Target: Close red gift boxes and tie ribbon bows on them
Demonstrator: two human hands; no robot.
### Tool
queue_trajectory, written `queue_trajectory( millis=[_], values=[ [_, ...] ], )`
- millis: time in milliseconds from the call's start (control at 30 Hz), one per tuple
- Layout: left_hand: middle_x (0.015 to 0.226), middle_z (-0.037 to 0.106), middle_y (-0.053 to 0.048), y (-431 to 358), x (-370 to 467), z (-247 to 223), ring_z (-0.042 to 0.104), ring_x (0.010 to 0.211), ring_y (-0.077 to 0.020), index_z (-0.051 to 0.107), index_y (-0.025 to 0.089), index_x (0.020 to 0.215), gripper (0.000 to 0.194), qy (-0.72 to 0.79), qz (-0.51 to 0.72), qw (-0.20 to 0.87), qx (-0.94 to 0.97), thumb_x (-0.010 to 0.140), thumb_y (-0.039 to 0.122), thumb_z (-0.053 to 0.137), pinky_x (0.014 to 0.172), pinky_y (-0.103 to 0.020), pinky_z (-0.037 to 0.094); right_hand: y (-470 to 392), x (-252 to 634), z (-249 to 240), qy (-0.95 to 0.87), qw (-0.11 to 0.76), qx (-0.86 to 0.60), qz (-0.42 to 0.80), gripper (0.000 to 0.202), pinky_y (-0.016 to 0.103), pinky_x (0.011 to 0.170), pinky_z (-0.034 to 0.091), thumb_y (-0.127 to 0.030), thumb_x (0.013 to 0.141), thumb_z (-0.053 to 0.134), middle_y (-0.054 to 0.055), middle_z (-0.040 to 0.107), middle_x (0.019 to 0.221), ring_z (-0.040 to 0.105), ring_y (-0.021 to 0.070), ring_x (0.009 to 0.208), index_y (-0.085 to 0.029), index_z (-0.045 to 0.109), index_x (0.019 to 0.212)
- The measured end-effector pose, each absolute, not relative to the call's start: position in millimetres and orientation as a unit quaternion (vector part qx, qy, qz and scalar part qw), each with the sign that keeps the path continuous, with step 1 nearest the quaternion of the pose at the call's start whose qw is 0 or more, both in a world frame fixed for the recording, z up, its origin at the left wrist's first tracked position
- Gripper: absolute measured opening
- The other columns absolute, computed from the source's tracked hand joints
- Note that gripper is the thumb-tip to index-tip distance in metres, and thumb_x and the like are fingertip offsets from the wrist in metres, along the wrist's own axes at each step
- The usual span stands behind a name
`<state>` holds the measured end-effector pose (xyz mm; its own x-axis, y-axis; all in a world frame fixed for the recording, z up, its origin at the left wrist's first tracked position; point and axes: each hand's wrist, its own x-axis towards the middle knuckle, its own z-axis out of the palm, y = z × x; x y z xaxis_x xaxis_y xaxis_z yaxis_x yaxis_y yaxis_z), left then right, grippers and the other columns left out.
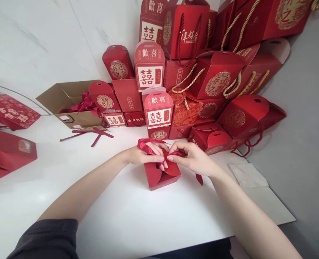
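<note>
A small red gift box (161,180) with curved top flaps stands on the white table, beneath both hands. Dark red ribbon (145,146) loops around the fingers of my left hand (155,153), which is closed on it over the top of the box. My right hand (187,156) pinches another part of the ribbon just to the right, its thumb close to the left thumb. One ribbon end (199,179) hangs down at the box's right side. Where the ribbon passes between the fingers is partly hidden.
Stacked red gift boxes (155,108) rise behind the hands. A cardboard box (81,118) with red ribbon inside stands at the back left, ribbon strips (94,133) before it. Red bags (10,153) lie far left, a folded white cloth (248,175) at right.
</note>
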<state>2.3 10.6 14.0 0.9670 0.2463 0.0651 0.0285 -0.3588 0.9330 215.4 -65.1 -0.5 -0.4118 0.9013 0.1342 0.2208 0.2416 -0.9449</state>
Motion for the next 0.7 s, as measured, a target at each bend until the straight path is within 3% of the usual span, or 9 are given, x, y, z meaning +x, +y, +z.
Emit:
queue_trajectory(
  millis=[133, 300, 500, 633, 700],
  values=[
    [0.092, 0.076, -0.014, 10.7, 0.6, 15.1, 0.050, 0.121, -0.0237, 0.080, 0.016, 0.080, 0.040, 0.101, 0.110, 0.569, 0.809, 0.096, 0.034, 0.047, 0.106, -0.034, 0.040, -63.6, 217.9, -3.2, -0.707, 0.397, -0.389, 0.437, 0.005, 0.028, 0.078, 0.045, -0.022, 0.081, 0.069, 0.000, 0.066, 0.083, 0.060, 0.0138, 0.080, -0.018, 0.066, 0.082],
    [0.099, 0.075, -0.012, 12.6, -0.1, 16.0, 0.047, 0.124, -0.0246, 0.080, 0.017, 0.084, 0.040, 0.094, 0.093, 0.560, 0.818, 0.096, 0.034, 0.046, 0.109, -0.036, 0.036, -64.5, 228.0, 1.5, -0.731, 0.439, -0.363, 0.376, 0.004, 0.025, 0.064, 0.043, -0.022, 0.080, 0.071, -0.001, 0.059, 0.074, 0.055, 0.0109, 0.067, -0.019, 0.070, 0.077],
    [0.092, 0.076, -0.012, 13.1, 0.7, 14.0, 0.049, 0.123, -0.0240, 0.080, 0.019, 0.085, 0.036, 0.094, 0.111, 0.569, 0.809, 0.095, 0.034, 0.049, 0.108, -0.036, 0.037, -70.7, 237.5, 14.5, -0.746, 0.314, -0.318, 0.494, 0.017, 0.026, 0.071, 0.048, -0.030, 0.079, 0.074, 0.001, 0.062, 0.085, 0.059, 0.0127, 0.077, -0.019, 0.062, 0.085],
    [0.092, 0.076, -0.012, 11.2, 1.1, 13.3, 0.051, 0.120, -0.0242, 0.080, 0.019, 0.083, 0.038, 0.102, 0.111, 0.568, 0.809, 0.095, 0.036, 0.048, 0.107, -0.037, 0.039, -74.8, 225.3, 18.9, -0.682, 0.332, -0.391, 0.521, 0.027, 0.022, 0.055, 0.042, -0.046, 0.093, 0.052, -0.001, 0.064, 0.080, 0.055, 0.0099, 0.063, -0.020, 0.057, 0.089],
    [0.091, 0.076, -0.013, 11.1, 0.8, 13.1, 0.051, 0.119, -0.0244, 0.080, 0.018, 0.083, 0.039, 0.105, 0.110, 0.563, 0.812, 0.095, 0.036, 0.048, 0.106, -0.037, 0.040, -76.3, 216.7, 18.9, -0.695, 0.327, -0.422, 0.481, 0.034, 0.023, 0.058, 0.042, -0.045, 0.097, 0.046, -0.001, 0.066, 0.077, 0.056, 0.0101, 0.062, -0.019, 0.060, 0.081]
  ],
)
